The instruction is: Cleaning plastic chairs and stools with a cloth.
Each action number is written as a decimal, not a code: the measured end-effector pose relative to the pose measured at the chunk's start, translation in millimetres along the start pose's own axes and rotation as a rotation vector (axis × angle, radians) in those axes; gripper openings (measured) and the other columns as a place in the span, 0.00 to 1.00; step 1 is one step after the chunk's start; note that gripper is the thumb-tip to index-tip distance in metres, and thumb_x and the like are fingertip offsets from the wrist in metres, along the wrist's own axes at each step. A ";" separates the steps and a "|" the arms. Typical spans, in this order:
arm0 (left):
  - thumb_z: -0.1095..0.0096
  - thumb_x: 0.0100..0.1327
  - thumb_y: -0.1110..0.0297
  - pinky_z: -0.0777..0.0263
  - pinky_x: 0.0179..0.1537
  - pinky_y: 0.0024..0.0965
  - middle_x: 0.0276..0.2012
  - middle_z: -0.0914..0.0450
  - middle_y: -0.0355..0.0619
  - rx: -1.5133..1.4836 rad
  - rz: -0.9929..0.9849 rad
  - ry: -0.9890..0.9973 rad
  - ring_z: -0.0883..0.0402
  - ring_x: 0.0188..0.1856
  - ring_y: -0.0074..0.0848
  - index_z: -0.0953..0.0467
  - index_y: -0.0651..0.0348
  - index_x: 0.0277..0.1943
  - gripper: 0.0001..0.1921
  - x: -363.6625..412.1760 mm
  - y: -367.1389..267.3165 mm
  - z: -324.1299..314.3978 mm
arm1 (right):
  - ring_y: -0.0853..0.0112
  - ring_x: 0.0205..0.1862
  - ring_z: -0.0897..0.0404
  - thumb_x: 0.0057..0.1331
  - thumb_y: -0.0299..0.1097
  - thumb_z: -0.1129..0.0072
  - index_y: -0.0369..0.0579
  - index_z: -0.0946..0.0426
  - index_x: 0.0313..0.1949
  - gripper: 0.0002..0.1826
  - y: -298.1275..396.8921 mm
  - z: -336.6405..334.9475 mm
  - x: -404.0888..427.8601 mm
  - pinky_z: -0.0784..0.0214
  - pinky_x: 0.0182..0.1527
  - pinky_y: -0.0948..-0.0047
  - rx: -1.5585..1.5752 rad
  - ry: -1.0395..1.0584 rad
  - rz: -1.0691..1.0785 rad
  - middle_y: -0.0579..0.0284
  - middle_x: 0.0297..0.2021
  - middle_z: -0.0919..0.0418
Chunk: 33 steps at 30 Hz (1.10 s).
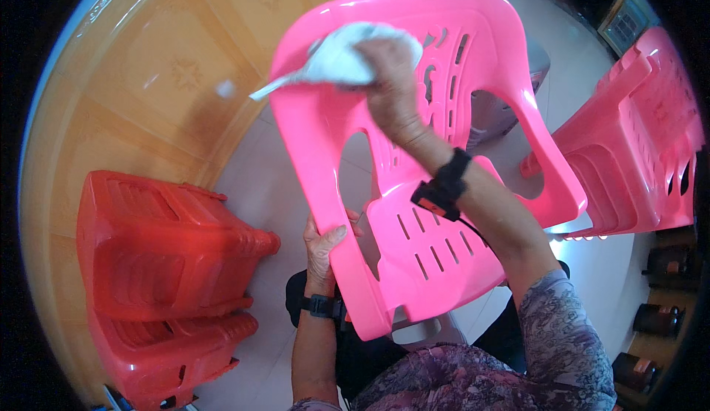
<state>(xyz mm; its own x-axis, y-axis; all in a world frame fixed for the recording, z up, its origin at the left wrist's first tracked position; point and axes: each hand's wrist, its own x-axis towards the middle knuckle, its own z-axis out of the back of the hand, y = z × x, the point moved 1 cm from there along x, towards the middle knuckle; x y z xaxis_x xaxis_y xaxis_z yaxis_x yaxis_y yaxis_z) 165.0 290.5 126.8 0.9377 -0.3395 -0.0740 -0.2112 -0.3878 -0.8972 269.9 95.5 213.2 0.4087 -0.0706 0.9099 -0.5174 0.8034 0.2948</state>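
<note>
A pink plastic armchair (355, 103) stands tilted in front of me, with a slotted seat and a cut-out pattern in its backrest. My left hand (324, 244) grips the armrest on the left side, thumb on top and fingers wrapped beneath. Up at the top left of the backrest, my right hand (391, 86) presses a white cloth (346, 50) against the plastic. One corner of the cloth sticks out past the chair's edge. The right hand and cloth are slightly blurred. Both wrists wear black straps with small devices.
Stacked red plastic stools (166, 250) stand on the left by a glossy yellow-brown panelled wall (183, 72). More pink chairs (627, 150) are stacked at the right. Behind the armchair sits a grey object (535, 61). Dark jars (657, 319) line the lower right over the tiled floor (260, 189).
</note>
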 end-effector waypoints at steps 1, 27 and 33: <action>0.37 0.52 0.63 0.28 0.30 0.25 0.30 0.22 0.50 -0.015 0.003 -0.017 0.22 0.27 0.27 0.28 0.69 0.40 0.18 0.9 2.8 -1.2 | 0.55 0.41 0.32 0.45 0.20 0.44 0.46 0.29 0.41 0.20 -3.2 -6.3 -26.1 0.40 0.46 0.60 0.028 0.052 0.014 0.53 0.39 0.30; 0.35 0.49 0.70 0.27 0.34 0.29 0.35 0.23 0.50 -0.058 0.090 0.070 0.22 0.30 0.29 0.33 0.64 0.46 0.21 0.6 2.4 12.7 | 0.53 0.49 0.32 0.53 0.32 0.45 0.53 0.27 0.46 0.19 -117.0 128.7 -241.3 0.39 0.51 0.55 -0.336 0.770 -0.404 0.52 0.44 0.30; 0.35 0.50 0.68 0.27 0.30 0.26 0.35 0.23 0.50 -0.030 0.025 0.062 0.22 0.29 0.27 0.32 0.66 0.45 0.20 5.7 3.3 2.2 | 0.52 0.42 0.33 0.51 0.32 0.46 0.52 0.27 0.47 0.20 -66.8 112.8 -271.1 0.39 0.45 0.54 -0.642 0.632 -0.396 0.49 0.39 0.32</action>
<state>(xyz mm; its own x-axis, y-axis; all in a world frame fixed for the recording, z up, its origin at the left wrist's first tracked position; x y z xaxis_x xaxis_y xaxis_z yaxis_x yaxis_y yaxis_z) 170.3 289.2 122.5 0.9133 -0.4016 -0.0678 -0.2431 -0.4041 -0.8818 108.8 -5.7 -20.3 0.8881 -0.2249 0.4008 0.1738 0.9717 0.1602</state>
